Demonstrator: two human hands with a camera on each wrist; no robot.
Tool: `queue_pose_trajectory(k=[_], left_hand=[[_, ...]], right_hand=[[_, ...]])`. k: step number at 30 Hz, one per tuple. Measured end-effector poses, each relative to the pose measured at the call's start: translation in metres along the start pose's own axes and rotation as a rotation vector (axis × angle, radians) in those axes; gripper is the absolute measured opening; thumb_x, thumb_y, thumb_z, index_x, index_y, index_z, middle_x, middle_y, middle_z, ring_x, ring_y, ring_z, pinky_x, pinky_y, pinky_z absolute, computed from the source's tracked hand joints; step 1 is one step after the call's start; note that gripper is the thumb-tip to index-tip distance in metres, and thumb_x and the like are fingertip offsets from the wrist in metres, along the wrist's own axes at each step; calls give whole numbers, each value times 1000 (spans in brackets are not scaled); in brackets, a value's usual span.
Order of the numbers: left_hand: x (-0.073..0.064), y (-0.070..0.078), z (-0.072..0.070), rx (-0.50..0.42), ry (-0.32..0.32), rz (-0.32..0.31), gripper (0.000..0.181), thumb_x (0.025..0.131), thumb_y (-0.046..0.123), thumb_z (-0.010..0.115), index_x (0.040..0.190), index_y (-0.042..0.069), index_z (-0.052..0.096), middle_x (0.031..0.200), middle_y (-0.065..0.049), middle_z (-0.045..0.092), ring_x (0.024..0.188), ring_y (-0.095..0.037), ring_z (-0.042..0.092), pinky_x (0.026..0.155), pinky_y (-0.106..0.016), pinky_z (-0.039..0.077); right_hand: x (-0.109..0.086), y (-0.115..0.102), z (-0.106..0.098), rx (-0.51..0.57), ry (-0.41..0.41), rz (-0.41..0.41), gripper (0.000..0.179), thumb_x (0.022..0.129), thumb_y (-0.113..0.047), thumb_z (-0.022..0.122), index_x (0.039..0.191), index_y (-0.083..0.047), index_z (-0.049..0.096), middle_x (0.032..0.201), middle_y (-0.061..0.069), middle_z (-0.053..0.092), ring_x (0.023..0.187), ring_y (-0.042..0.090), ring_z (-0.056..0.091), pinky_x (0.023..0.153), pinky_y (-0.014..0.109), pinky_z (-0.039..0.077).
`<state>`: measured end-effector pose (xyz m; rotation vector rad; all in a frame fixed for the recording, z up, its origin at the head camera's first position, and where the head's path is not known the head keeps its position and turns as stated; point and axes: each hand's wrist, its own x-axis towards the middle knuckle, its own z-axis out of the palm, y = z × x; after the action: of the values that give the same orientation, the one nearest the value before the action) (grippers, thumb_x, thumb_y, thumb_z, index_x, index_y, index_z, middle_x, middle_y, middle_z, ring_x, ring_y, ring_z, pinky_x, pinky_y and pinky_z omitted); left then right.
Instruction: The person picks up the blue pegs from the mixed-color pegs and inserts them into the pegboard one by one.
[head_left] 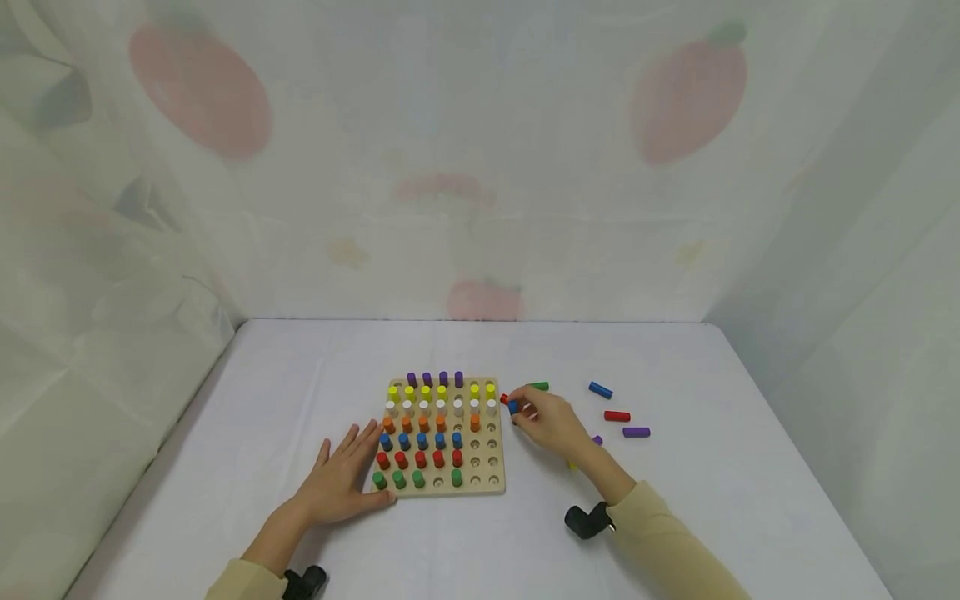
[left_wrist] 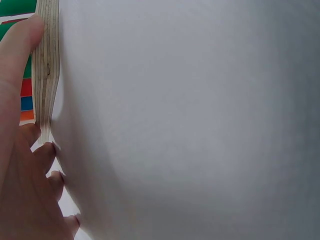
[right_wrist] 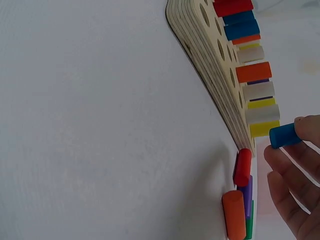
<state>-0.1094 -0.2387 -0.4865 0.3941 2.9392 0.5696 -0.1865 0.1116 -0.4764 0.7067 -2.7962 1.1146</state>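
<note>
A wooden pegboard [head_left: 483, 488] lies on the white table, with rows of purple, yellow, white, orange, blue, red and green pegs upright in its holes. Along its left edge rests my left hand [head_left: 341, 482], fingers spread and fairly straight, the thumb at the near left corner. In the left wrist view the thumb [left_wrist: 22, 45] touches the board's layered side. My right hand [head_left: 553, 423] pinches a blue peg [right_wrist: 284, 135] between thumb and fingers, just off the board's right edge. Several holes in the right columns have no peg.
Right of the board lie loose pegs: a green peg [head_left: 538, 386], a blue peg [head_left: 601, 389], a red peg [head_left: 617, 416] and a purple peg [head_left: 637, 432]. Another red peg [right_wrist: 243, 167] and an orange peg [right_wrist: 234, 215] lie near the board. A printed curtain [head_left: 480, 250] hangs behind the table.
</note>
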Motion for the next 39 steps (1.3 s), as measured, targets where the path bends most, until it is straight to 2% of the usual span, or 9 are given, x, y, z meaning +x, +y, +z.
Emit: queue_pose_trajectory(k=[5,18,28,39], left_hand=[[0,0,1,0,-6,-3,105,65,71,64,145,13,29,151,-9,25,138,-39,18,103,-69,6],[0,3,-2,-4,2,-1,104,65,70,64,145,13,29,151,-10,26,138,-39,19,102,-70,6],[-1,1,0,-6,2,2,104,65,70,64,145,14,29,151,-9,26,138,-39,18,102,-70,6],[1,-2,2,3,4,9,105,65,72,63,146,15,28,152,-9,25,138,-39,18,102,-70,6]], right_hand=[[0,-7,3,19,-26,0,25,85,-14,65,110,-15,60,99,-6,64,82,4,58,72,18,51],[0,-20,17,85,-62,-81,20,85,-10,63,105,-10,61,98,-4,65,85,7,62,73,16,51],[0,-30,26,69,-106,-64,20,86,-12,63,106,-12,61,96,-5,63,83,5,58,72,15,50],[0,-33,33,80,-120,-88,20,87,-15,62,107,-12,60,97,-5,63,83,3,57,73,16,50]])
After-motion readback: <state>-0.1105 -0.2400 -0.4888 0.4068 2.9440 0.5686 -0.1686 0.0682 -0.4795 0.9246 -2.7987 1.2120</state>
